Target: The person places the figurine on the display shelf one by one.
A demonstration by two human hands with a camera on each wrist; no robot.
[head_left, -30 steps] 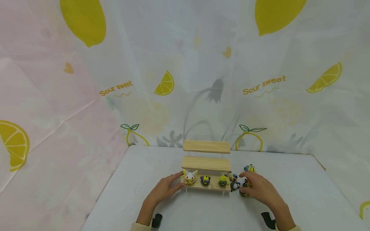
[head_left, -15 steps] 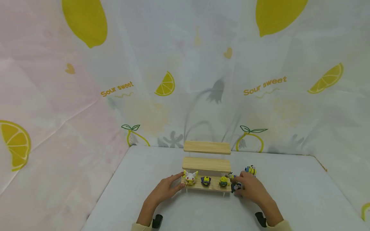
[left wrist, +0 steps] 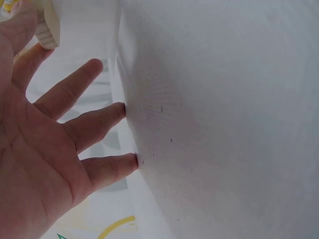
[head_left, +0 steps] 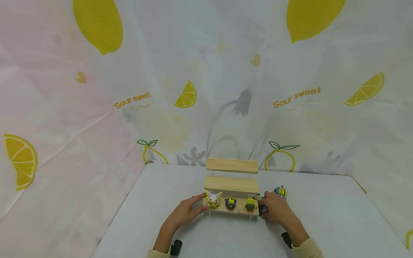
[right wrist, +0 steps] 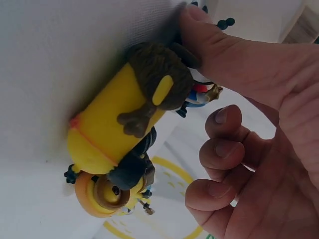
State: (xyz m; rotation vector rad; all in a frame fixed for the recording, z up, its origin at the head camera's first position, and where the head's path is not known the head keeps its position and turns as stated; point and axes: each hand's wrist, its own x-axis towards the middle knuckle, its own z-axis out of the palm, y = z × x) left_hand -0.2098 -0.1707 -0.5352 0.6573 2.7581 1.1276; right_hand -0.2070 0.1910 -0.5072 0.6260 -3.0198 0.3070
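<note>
A three-tier wooden shelf [head_left: 231, 184] stands on the white table. On its lowest board are a white-hooded yellow figurine [head_left: 213, 199], a purple-caped Minion figurine [head_left: 230, 202] and a yellow Minion figurine [head_left: 250, 204]. My left hand [head_left: 187, 211] touches the board's left end with thumb and index finger; its other fingers spread straight in the left wrist view. At the right end, my right hand [head_left: 278, 208] pinches a dark figurine [head_left: 262, 210] between thumb and index finger, largely hidden by them. Its other fingers curl loosely beside a lying yellow Minion with brown hair [right wrist: 117, 117].
A blue-and-yellow Minion figurine [head_left: 280, 191] lies behind my right hand. Another figurine [head_left: 257, 197] is close to the shelf's right end. In the right wrist view an orange-topped Minion [right wrist: 94, 199] lies past the brown-haired one. A lemon-printed cloth [head_left: 206, 89] hangs behind the table.
My right hand has moved left from the group of figurines to the dark one beside the shelf, its fingers closing around it. The left hand stays at the shelf's left end.
</note>
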